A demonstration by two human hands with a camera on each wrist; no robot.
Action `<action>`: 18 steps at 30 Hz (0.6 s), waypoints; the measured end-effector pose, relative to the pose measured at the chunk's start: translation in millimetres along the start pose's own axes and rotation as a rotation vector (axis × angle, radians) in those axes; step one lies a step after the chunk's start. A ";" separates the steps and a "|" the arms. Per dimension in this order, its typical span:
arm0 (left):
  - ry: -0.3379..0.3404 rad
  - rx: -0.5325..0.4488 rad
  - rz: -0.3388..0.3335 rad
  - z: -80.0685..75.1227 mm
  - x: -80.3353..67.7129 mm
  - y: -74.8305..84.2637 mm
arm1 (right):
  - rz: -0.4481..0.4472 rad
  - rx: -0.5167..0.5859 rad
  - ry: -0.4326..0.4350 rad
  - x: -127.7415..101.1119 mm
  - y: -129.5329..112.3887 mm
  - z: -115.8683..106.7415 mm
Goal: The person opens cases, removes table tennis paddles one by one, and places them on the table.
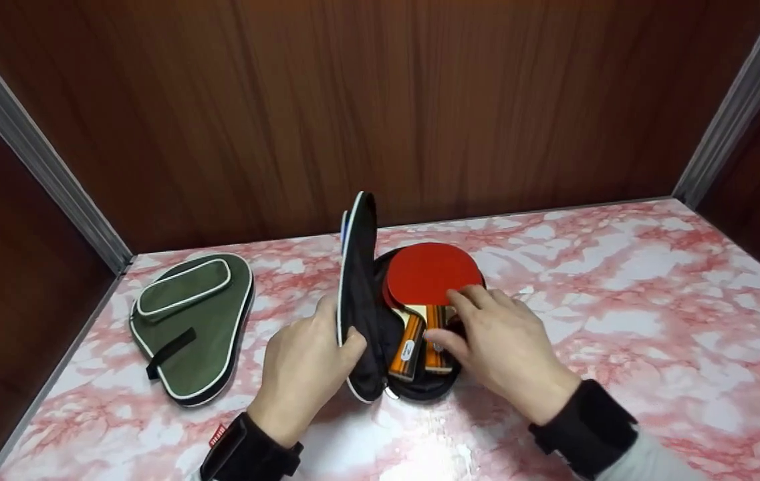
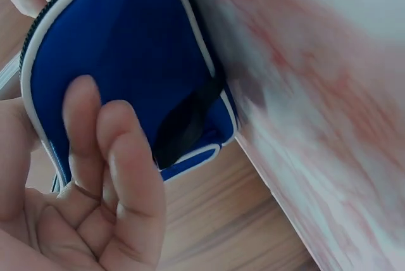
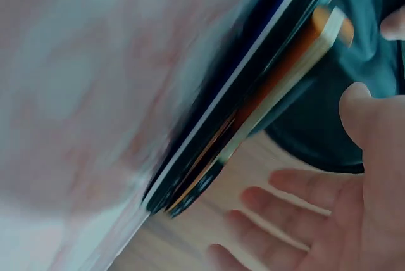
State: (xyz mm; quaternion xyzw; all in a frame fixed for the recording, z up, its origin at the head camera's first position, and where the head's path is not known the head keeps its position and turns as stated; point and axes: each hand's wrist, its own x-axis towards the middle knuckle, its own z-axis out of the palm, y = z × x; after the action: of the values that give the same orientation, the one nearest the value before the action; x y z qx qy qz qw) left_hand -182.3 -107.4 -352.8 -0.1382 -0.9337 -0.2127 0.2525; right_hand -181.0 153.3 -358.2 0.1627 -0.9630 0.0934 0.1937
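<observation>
A table tennis paddle case lies unzipped, its white-edged lid (image 1: 358,294) standing upright on the left. The lid's outer face (image 2: 136,24) shows blue in the left wrist view, with a black strap. My left hand (image 1: 306,364) grips the lid's edge, thumb inside and fingers against the outer face. Two table tennis paddles lie overlapped in the black-lined lower half; the upper one has red rubber (image 1: 433,272), and both striped wooden handles (image 1: 407,353) point towards me. Over the paddles' right side, my right hand (image 1: 510,334) spreads its fingers, apart from the handle (image 3: 288,71) in its wrist view.
To the left, a second, green paddle case (image 1: 202,354) with white piping, a pocket and a black strap lies closed. Both stand on a red-and-white marbled table (image 1: 620,321). Behind rises a brown wood panel (image 1: 486,120), with metal posts (image 1: 39,140) at the corners.
</observation>
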 end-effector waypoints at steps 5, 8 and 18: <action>-0.044 0.034 -0.039 -1.2 -0.9 -3.3 | 0.030 -0.098 0.079 4.2 -15.6 6.1; -0.073 0.062 -0.052 -1.7 -0.1 -2.7 | 0.044 -0.117 0.115 6.1 -19.6 10.1; -0.043 0.124 -0.022 -1.5 -6.4 -4.0 | 0.081 -0.052 -0.028 11.3 -17.9 15.4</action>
State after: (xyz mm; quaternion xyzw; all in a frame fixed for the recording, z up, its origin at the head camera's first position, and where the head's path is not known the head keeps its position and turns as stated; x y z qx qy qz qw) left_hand -177.8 -112.5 -356.2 -0.1166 -0.9518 -0.1540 0.2384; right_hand -189.8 129.7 -365.5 0.1198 -0.9735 0.0738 0.1802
